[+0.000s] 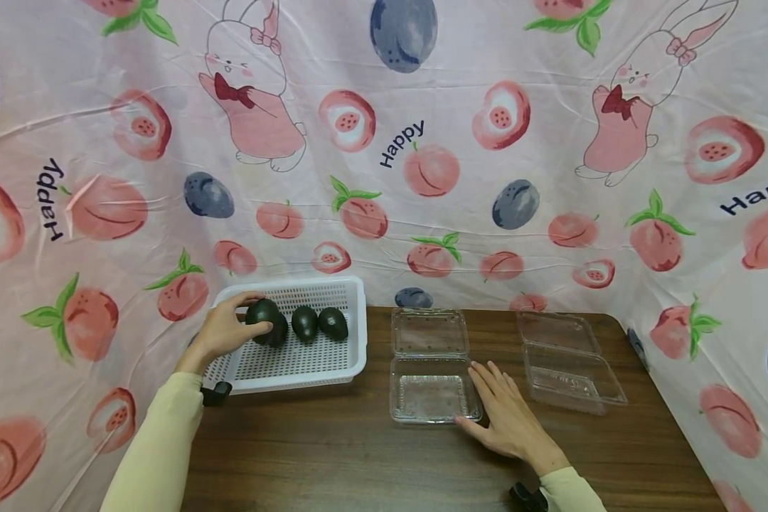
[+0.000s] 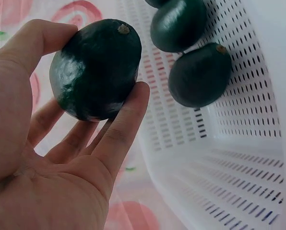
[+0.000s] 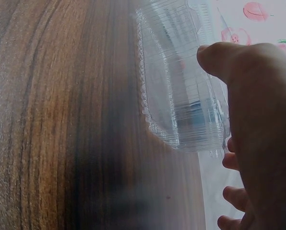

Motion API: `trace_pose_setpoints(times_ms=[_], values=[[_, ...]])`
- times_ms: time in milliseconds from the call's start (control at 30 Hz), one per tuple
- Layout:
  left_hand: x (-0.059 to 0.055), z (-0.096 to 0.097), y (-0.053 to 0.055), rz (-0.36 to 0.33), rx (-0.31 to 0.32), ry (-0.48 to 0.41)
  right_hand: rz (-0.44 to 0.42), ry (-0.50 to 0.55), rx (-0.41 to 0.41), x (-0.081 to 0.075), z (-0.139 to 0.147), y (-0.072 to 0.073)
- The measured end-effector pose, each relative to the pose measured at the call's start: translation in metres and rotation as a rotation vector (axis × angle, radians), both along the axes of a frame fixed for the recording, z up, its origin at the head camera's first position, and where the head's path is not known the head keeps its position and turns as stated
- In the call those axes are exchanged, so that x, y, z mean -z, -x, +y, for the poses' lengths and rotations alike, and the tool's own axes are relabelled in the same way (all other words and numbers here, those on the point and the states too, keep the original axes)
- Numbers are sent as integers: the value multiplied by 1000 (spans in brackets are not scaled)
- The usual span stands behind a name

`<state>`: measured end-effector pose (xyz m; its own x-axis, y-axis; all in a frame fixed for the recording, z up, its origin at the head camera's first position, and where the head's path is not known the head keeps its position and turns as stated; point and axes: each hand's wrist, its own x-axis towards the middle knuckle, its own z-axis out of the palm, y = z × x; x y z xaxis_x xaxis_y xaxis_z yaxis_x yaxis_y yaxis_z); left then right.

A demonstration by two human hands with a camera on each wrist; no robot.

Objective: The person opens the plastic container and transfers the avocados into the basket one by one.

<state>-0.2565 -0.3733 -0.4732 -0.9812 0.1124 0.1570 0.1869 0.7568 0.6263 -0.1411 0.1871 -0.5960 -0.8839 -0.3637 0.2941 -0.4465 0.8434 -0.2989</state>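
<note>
My left hand (image 1: pixel 220 333) grips a dark green avocado (image 2: pixel 97 69) between thumb and fingertips, over the left part of a white perforated basket (image 1: pixel 361 341). Inside the basket lie more avocados, one (image 1: pixel 304 324) beside another (image 1: pixel 333 324); a further one is partly hidden behind the held avocado. On the table, a clear plastic clamshell box (image 1: pixel 432 398) stands with its lid folded back. My right hand (image 1: pixel 508 419) rests at the box's right side, its fingers fairly straight and the thumb by the near corner. Part of this hand fills the right side of the right wrist view.
A second clear clamshell box (image 1: pixel 563 377) stands unfolded to the right of my right hand. Wood-grain table (image 1: pixel 333 455) lies under everything. A pink fruit-and-rabbit cloth (image 1: pixel 435 235) hangs behind the table and along both sides.
</note>
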Motion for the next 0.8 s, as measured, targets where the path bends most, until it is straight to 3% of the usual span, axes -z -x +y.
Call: trace_pose_setpoints(times_ms=[500, 800], values=[[9, -21, 9, -116, -25, -10, -18, 8, -1, 3, 2, 2], [15, -36, 19, -202, 10, -60, -2, -1, -1, 0, 2, 1]])
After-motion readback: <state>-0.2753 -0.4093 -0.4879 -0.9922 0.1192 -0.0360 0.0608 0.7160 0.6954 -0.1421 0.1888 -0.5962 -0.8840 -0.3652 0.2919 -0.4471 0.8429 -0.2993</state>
